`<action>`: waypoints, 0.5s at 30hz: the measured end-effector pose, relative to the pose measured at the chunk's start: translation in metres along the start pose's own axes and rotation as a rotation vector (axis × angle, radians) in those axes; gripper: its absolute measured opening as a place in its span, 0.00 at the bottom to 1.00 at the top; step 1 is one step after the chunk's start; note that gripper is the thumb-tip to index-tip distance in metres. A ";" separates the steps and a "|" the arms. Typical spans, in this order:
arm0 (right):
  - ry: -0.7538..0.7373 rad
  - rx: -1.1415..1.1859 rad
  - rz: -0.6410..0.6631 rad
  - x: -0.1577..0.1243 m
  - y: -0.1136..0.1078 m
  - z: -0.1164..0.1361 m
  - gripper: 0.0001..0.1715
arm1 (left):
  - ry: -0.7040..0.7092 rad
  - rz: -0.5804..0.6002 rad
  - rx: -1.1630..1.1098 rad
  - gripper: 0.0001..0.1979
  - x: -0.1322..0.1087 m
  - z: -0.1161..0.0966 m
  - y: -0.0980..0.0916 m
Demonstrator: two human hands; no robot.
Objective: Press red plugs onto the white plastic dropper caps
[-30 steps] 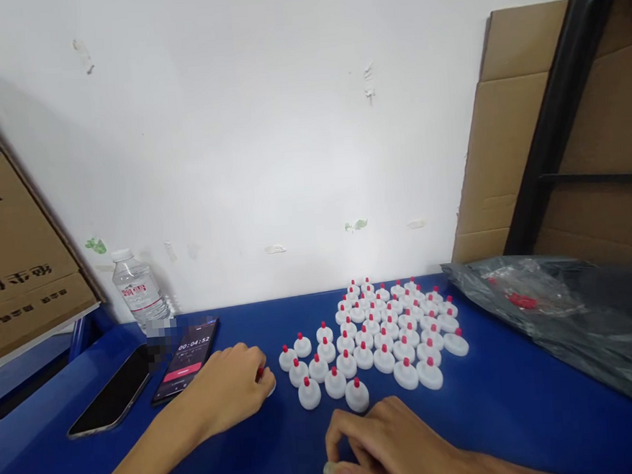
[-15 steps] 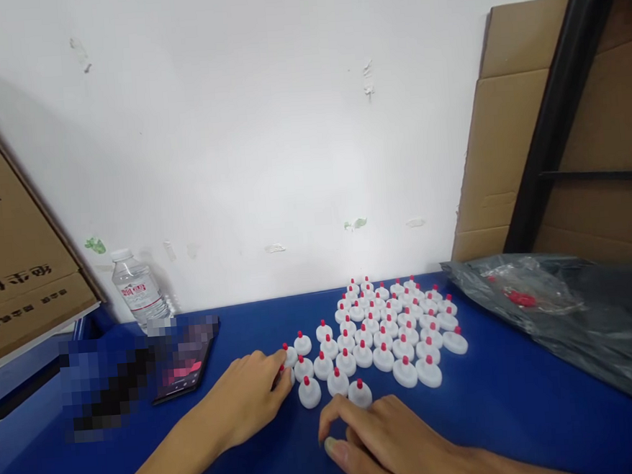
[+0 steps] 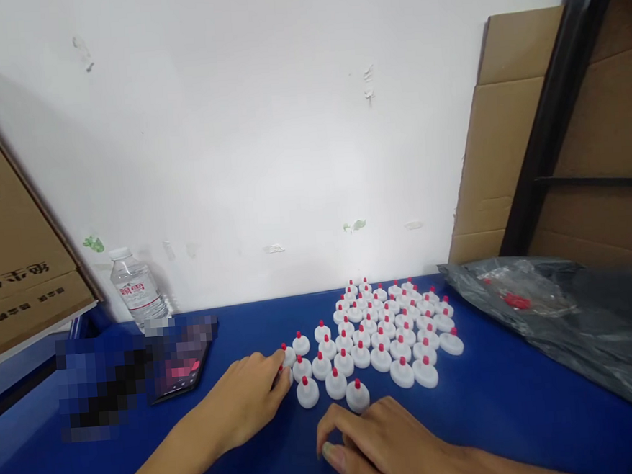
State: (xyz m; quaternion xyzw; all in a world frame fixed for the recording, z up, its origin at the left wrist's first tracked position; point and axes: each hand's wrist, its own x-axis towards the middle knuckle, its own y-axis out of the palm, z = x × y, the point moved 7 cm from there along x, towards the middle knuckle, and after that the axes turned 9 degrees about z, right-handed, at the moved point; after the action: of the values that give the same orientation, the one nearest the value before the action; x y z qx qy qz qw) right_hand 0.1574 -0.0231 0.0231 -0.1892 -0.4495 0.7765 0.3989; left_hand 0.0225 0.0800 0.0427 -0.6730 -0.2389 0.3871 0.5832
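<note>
Several white round caps with red tips (image 3: 307,392) stand upright in a cluster on the blue table (image 3: 266,457). At the cluster's left edge, my left hand (image 3: 246,397) has its fingers curled round a cap whose red tip shows between finger and thumb; the hand hides most of it. My right hand (image 3: 381,438) rests just in front of the nearest caps, its index finger and thumb bent, with a gap between them and nothing visible in it. The undersides of its other fingers are hidden.
A water bottle (image 3: 138,289) and a phone (image 3: 187,358) stand and lie on the left. Dark plastic sheeting (image 3: 587,326) holds a clear bag with red pieces (image 3: 517,301) on the right. Cardboard (image 3: 24,236) flanks the left side, and a white wall (image 3: 260,140) rises behind.
The view has shifted slightly. My right hand sits marginally lower beside the nearest cap, showing a little more of it. My left hand keeps its grip, and the caps have kept their arrangement.
</note>
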 end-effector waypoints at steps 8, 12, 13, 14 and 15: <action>-0.002 -0.024 0.000 0.001 0.004 -0.002 0.16 | 0.002 0.008 -0.004 0.20 0.000 -0.001 -0.001; -0.018 -0.037 0.012 0.001 0.004 0.000 0.16 | 0.000 -0.004 -0.011 0.21 0.000 0.001 0.000; -0.024 -0.039 0.015 0.001 0.003 0.001 0.16 | 0.001 -0.005 -0.010 0.21 0.000 0.001 0.000; -0.027 -0.040 0.017 0.001 0.003 0.001 0.16 | 0.000 -0.003 -0.009 0.21 0.000 0.001 0.000; -0.031 -0.040 0.020 0.001 0.003 0.002 0.15 | -0.002 0.001 -0.008 0.21 0.000 0.001 0.001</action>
State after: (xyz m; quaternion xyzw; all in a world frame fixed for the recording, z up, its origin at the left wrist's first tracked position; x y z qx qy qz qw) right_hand 0.1542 -0.0242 0.0214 -0.1896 -0.4690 0.7742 0.3805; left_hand 0.0213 0.0804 0.0421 -0.6749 -0.2408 0.3871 0.5802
